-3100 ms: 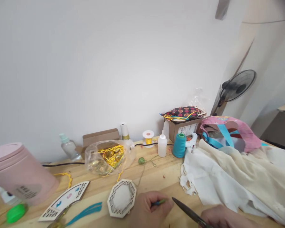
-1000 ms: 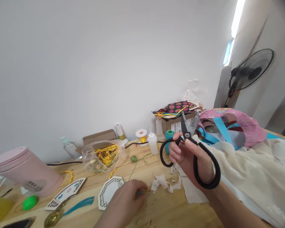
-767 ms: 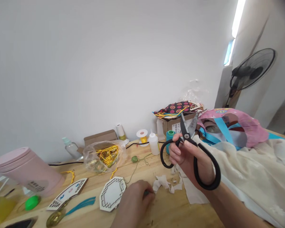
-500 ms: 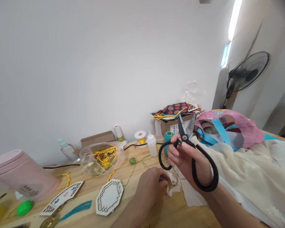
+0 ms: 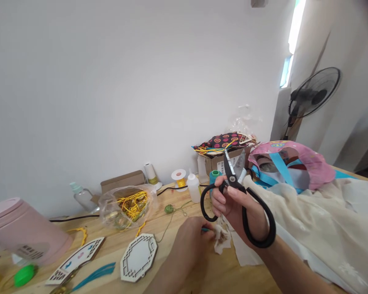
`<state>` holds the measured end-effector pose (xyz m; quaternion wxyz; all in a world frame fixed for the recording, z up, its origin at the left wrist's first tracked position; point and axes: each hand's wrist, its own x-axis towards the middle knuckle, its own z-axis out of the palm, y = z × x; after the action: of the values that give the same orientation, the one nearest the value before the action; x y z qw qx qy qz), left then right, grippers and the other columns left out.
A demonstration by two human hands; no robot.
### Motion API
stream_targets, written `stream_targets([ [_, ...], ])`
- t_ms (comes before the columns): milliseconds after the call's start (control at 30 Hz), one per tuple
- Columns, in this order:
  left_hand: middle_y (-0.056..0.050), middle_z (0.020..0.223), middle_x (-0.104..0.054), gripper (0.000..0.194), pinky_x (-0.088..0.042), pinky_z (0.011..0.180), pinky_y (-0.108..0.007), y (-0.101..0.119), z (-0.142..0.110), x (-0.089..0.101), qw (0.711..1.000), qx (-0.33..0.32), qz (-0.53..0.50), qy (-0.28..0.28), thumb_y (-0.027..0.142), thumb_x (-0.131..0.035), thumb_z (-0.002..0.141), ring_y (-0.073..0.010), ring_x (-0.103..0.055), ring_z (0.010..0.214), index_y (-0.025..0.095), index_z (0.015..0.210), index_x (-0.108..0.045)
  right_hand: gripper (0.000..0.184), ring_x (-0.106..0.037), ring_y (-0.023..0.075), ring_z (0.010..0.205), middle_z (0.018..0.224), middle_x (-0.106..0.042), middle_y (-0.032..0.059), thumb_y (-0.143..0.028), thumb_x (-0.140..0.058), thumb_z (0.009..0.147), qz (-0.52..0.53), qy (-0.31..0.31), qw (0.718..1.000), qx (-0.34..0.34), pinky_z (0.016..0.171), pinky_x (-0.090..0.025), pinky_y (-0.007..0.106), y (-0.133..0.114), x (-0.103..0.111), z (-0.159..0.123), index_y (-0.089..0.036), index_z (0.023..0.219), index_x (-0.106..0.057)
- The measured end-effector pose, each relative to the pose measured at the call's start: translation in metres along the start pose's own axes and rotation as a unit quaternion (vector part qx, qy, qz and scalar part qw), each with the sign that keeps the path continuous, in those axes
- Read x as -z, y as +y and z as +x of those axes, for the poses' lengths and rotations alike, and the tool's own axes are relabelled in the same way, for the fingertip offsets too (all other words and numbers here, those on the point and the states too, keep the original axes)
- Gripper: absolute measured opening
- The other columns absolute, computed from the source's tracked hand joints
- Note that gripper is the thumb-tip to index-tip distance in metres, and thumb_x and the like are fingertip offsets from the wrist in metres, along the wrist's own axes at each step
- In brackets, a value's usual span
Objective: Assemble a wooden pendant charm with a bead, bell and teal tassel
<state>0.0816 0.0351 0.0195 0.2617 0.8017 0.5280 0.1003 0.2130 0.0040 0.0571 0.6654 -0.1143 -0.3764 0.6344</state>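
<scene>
- Right hand [image 5: 234, 208] grip: wrapped firmly around the black-handled scissors [image 5: 232, 174], blades spread wide and pointing upward
- Left hand [image 5: 188, 241] grip: narrow pinch on a small teal-tipped item [image 5: 206, 230], just left of the scissors; its kind is hidden
- Frayed fabric scrap [image 5: 221, 239]: on the counter [image 5: 214, 273], below the scissors
- Risk: open blades this close could nick the left hand if the scissors drop or swing; a loosened pinch could lose the small item among the scraps

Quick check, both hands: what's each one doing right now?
Left hand: closed, pinching a small teal item.
Right hand: closed, holding black-handled scissors, blades open.
</scene>
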Motion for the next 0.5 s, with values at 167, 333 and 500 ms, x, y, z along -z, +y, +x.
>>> stream_targets([
  [167,-0.003,0.083,-0.065,0.023,-0.039,0.065,-0.025,-0.026,-0.016,0.025,0.999,-0.017,-0.01,0.038,0.02,-0.047,0.067,-0.0173,-0.057,0.075,0.02,0.084,-0.063,0.01,-0.033,0.0106,0.051,0.06,-0.035,-0.0031,-0.026,-0.05,0.074,0.009,0.017,1.0,0.002,0.05,-0.032,0.024,-0.002,0.0,0.001,-0.02,0.082,-0.051],
  [333,-0.003,0.077,-0.065,0.019,-0.038,0.064,-0.026,-0.046,-0.026,0.021,0.999,0.046,0.006,0.022,0.02,-0.052,0.062,-0.0185,-0.057,0.074,0.019,0.077,-0.063,0.011,-0.033,0.0103,0.052,0.06,-0.036,-0.0029,-0.026,-0.051,0.073,0.007,0.007,1.0,-0.003,0.05,-0.032,0.023,-0.001,-0.002,0.0,-0.02,0.082,-0.051],
  [500,-0.002,0.071,-0.067,0.017,-0.038,0.063,-0.026,-0.011,-0.01,-0.005,1.0,-0.009,-0.017,0.018,0.017,-0.048,0.064,-0.018,-0.058,0.069,0.019,0.065,-0.065,0.012,-0.033,0.01,0.053,0.06,-0.035,-0.003,-0.026,-0.051,0.074,0.001,-0.003,1.0,-0.008,0.05,-0.032,0.023,0.002,0.0,0.0,-0.019,0.083,-0.052],
])
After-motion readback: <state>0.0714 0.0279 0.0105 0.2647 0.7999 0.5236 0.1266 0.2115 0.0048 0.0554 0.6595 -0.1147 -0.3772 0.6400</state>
